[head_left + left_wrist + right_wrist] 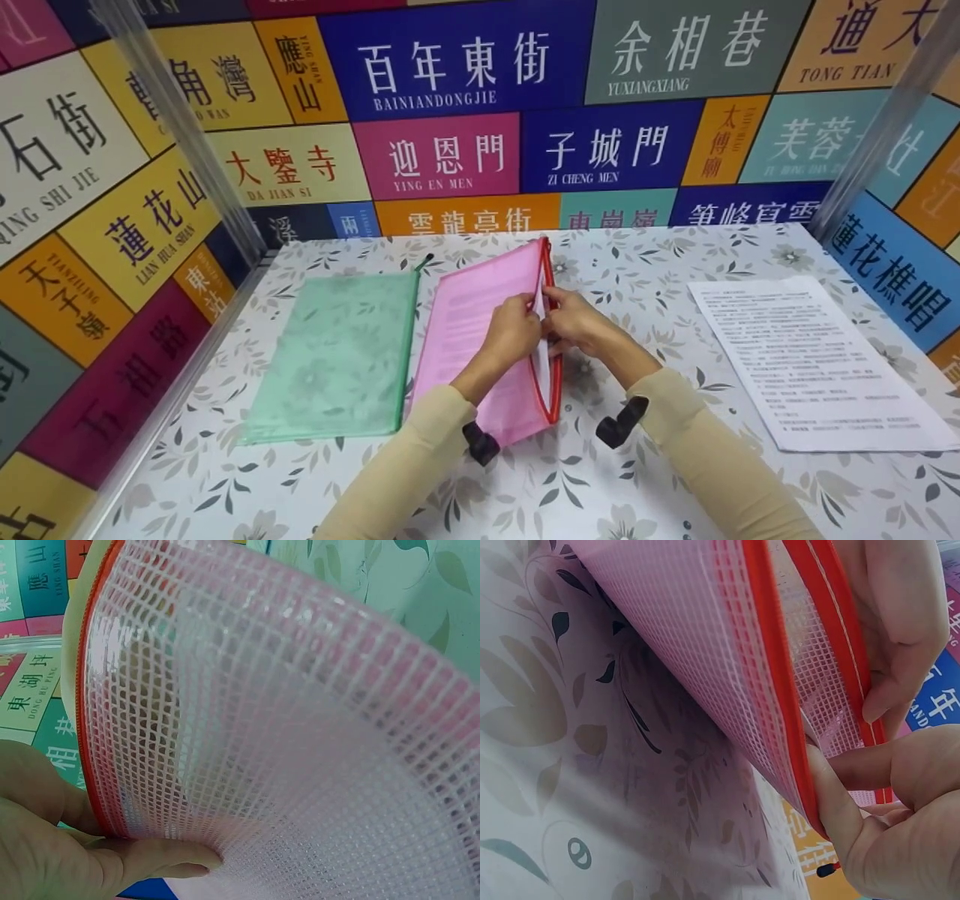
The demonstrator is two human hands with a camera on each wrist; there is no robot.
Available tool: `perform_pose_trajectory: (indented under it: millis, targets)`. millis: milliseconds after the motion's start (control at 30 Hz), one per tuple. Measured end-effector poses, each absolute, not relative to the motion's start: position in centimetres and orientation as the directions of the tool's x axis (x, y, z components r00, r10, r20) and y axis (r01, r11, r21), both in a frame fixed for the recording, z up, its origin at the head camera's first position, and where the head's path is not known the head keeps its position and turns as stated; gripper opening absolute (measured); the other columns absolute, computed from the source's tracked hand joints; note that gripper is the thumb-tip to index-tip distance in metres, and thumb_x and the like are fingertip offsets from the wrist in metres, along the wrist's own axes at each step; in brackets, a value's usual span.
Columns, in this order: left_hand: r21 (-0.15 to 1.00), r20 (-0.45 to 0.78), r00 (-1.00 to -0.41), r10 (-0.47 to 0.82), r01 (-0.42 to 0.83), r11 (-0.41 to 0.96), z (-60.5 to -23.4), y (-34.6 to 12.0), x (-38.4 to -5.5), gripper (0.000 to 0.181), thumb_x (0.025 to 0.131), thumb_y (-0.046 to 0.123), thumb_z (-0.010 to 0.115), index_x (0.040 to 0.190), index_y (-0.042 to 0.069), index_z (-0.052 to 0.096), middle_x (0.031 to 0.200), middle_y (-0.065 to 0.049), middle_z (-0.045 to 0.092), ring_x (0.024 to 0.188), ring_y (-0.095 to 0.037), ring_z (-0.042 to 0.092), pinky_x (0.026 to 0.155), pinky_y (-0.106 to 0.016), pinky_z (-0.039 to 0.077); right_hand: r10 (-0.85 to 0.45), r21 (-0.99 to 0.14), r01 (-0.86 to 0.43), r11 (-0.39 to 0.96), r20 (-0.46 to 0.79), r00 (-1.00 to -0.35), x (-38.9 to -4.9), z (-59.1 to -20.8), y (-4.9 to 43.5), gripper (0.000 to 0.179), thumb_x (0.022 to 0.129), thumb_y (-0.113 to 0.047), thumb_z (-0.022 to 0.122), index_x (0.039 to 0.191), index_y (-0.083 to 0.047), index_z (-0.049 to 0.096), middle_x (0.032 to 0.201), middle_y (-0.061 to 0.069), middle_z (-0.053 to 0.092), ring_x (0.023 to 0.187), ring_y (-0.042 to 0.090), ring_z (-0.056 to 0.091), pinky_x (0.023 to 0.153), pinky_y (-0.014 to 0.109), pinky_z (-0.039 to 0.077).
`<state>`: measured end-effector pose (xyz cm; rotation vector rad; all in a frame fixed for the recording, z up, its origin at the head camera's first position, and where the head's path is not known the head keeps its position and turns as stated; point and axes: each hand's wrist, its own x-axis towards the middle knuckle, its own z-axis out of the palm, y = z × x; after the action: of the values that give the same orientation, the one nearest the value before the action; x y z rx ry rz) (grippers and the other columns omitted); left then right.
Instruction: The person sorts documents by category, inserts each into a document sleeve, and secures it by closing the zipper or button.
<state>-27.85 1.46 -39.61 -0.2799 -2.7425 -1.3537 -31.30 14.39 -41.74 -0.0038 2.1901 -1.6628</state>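
Note:
A pink mesh zip folder [480, 307] with a red zipper edge [556, 375] is raised at its right side, and its mouth gapes. White paper [541, 360] shows inside the opening, and lines of print show faintly through the pink cover. My left hand [516, 326] pinches the near layer at the mouth, thumb on the mesh in the left wrist view. Across from it, my right hand [589, 326] pinches the other red edge between thumb and fingers [836, 799]. The two hands are close together, and some fingertips are hidden inside the mouth.
Left of the pink folder lies a green translucent zip folder [337, 352], its dark zipper pull [427, 259] at the top right corner. Printed sheets [810, 367] lie on the right of the flower-patterned table [255, 480]. Sign-covered walls [450, 67] stand behind and at the sides.

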Motion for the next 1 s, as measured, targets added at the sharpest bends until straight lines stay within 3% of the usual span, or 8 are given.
perform_pose_trajectory:
  millis: [233, 433, 700, 1000]
  targets:
    - [0.802, 0.153, -0.98, 0.13, 0.2, 0.564, -40.0, 1.3, -28.1, 0.044, 0.089, -0.003, 0.046, 0.129, -0.005, 0.064, 0.119, -0.02, 0.072, 0.099, -0.025, 0.067, 0.089, -0.037, 0.058, -0.258, -0.928, 0.23, 0.293, -0.309, -0.915, -31.0, -41.2, 14.8, 0.081, 0.089, 0.006, 0.047, 0.161, -0.011, 0.016, 0.093, 0.01, 0.051, 0.067, 0.015, 0.058, 0.052, 0.027, 0.058]
    - [0.819, 0.131, -0.983, 0.125, 0.179, 0.545, -40.0, 1.3, -28.1, 0.043, 0.09, -0.002, 0.049, 0.13, -0.005, 0.063, 0.121, -0.019, 0.072, 0.101, -0.025, 0.068, 0.089, -0.037, 0.058, -0.254, -0.922, 0.271, 0.276, -0.342, -0.905, -30.9, -40.6, 15.5, 0.069, 0.098, -0.006, 0.049, 0.16, -0.012, 0.02, 0.098, 0.01, 0.057, 0.072, 0.017, 0.064, 0.059, 0.031, 0.062]
    - [0.826, 0.159, -0.981, 0.109, 0.193, 0.529, -40.1, 1.3, -28.0, 0.042, 0.092, -0.002, 0.046, 0.13, -0.005, 0.063, 0.123, -0.021, 0.07, 0.108, -0.028, 0.069, 0.091, -0.038, 0.058, -0.23, -0.924, 0.262, 0.277, -0.329, -0.916, -31.1, -40.6, 15.5, 0.069, 0.092, 0.007, 0.05, 0.157, -0.008, 0.03, 0.096, 0.014, 0.055, 0.071, 0.018, 0.065, 0.06, 0.032, 0.062]
    - [0.839, 0.16, -0.982, 0.1, 0.189, 0.51, -40.4, 1.1, -28.1, 0.041, 0.094, -0.001, 0.047, 0.131, -0.004, 0.062, 0.124, -0.021, 0.069, 0.114, -0.027, 0.068, 0.094, -0.036, 0.057, -0.242, -0.92, 0.239, 0.311, -0.319, -0.916, -31.3, -41.1, 15.2, 0.073, 0.093, 0.004, 0.053, 0.159, -0.008, 0.024, 0.094, 0.01, 0.051, 0.069, 0.016, 0.062, 0.055, 0.026, 0.06]
